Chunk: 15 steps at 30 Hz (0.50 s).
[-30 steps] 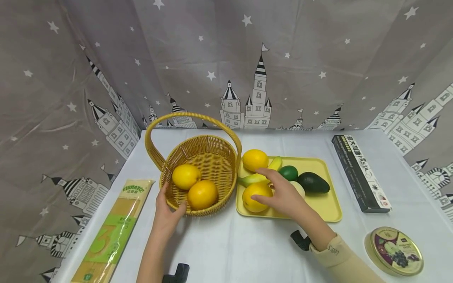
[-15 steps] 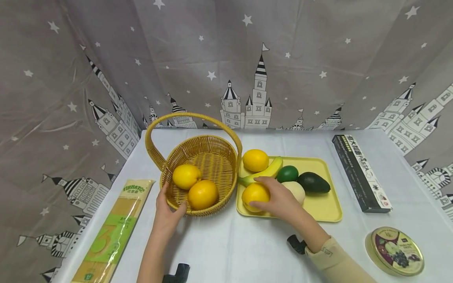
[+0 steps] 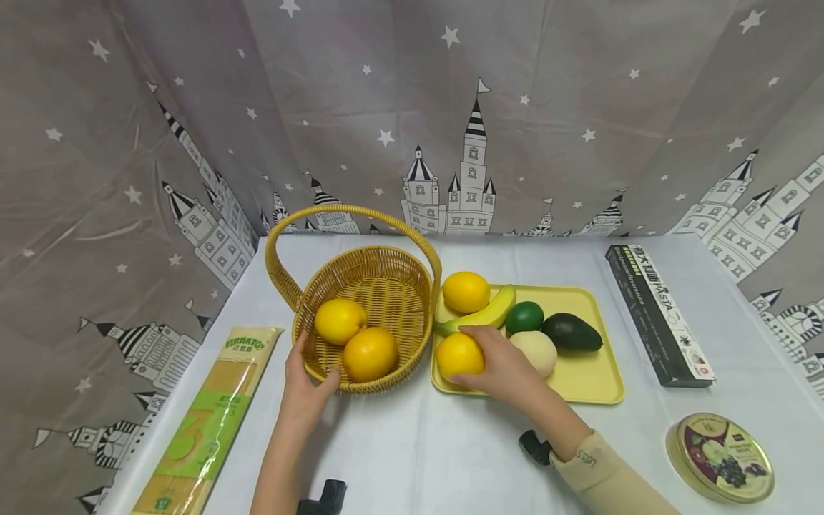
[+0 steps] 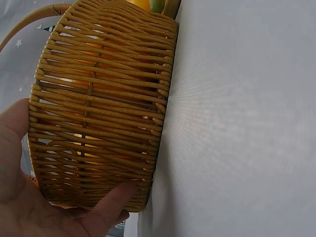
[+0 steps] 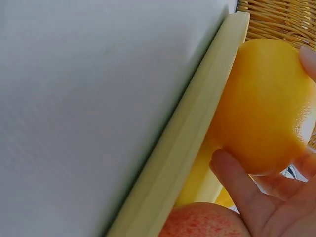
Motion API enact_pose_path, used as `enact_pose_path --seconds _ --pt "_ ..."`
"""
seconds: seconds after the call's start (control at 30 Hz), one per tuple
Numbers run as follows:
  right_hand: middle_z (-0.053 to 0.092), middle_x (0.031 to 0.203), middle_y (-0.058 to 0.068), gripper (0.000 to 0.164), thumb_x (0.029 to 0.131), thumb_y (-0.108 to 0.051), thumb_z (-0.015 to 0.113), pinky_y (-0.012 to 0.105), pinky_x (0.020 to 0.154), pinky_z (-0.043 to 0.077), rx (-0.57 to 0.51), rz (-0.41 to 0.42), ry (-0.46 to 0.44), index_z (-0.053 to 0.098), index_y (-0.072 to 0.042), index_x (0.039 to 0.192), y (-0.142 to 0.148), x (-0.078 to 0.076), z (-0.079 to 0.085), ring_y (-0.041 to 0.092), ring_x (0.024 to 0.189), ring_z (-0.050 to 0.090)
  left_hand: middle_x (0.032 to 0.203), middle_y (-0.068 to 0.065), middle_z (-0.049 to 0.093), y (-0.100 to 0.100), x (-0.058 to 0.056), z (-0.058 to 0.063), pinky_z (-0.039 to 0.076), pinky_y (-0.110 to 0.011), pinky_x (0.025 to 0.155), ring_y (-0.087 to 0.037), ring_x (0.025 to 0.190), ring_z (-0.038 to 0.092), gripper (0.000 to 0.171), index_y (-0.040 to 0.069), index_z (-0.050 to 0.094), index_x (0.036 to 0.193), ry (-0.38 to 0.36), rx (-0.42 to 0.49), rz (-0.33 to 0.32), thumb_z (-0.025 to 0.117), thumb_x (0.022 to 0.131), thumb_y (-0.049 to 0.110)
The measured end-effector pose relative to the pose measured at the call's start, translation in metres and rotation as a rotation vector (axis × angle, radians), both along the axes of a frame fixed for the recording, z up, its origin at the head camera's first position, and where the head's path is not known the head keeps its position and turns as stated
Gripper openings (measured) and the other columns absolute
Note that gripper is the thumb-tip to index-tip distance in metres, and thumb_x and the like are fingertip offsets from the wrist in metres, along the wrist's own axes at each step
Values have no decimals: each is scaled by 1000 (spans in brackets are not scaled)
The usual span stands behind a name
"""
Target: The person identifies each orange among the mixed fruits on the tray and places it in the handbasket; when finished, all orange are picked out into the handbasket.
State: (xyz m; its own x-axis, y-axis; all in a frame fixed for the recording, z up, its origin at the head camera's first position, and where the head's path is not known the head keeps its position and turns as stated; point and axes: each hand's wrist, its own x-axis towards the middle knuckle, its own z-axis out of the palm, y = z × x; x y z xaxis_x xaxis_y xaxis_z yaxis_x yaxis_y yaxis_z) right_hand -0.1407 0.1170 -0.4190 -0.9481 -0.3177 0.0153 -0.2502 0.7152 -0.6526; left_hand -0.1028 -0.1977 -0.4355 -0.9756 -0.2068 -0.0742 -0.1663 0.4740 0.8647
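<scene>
My left hand [image 3: 307, 379] grips the near-left side of a yellow wicker basket [image 3: 405, 286], thumb outside and fingertips over the rim. Two yellow-orange citrus fruits [image 3: 370, 354] lie inside it. In the left wrist view, my left hand [image 4: 34, 202] spans the basket's woven wall [image 4: 103, 113]. On a yellow tray [image 3: 589, 379], my right hand [image 3: 498, 365] holds a yellow-orange citrus fruit [image 3: 460, 357] between thumb and fingers. The right wrist view has this fruit [image 5: 269, 103] just inside the tray's edge [image 5: 182, 133].
The tray also bears another yellow citrus fruit [image 3: 466, 292], a banana [image 3: 489, 311], a small green fruit [image 3: 524, 317], a peach [image 3: 534, 352] and an avocado [image 3: 572, 332]. A pasta box [image 3: 659, 315] and round tin [image 3: 724, 458] stand right; a noodle packet [image 3: 206, 422] lies left.
My right hand has come down to the near-left citrus fruit, closed round it and shifted slightly left with it. My left hand and the basket stay in place.
</scene>
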Motion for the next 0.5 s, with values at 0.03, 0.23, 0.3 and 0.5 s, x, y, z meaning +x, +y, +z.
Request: enact_pose_path --seconds 0.03,0.23,0.3,0.5 --pt "52 134 6 77 72 -42 82 46 96 44 -1 -3 3 51 -15 138 0 0 0 24 117 52 158 -22 3 0 0 0 13 -60 112 -42 143 7 88 10 2 155 1 1 0 60 89 15" --pt "53 131 5 77 70 -43 83 46 93 46 -4 -28 12 54 -16 135 -1 0 -2 25 113 54 157 -23 4 0 0 0 14 -60 112 -42 143 8 88 10 3 155 11 9 1 60 89 15" --pt "53 131 4 77 69 -44 83 46 92 46 -8 -35 15 54 -17 135 -1 0 -1 24 112 54 157 -22 4 1 0 0 14 -60 112 -42 143 8 88 10 3 155 11 13 2 61 89 15" --pt "53 129 0 77 69 -46 83 46 90 48 -59 -52 35 53 -20 135 -1 2 14 22 109 55 157 -22 4 1 0 0 13 -59 112 -42 143 8 88 10 3 155 6 10 2 60 89 15"
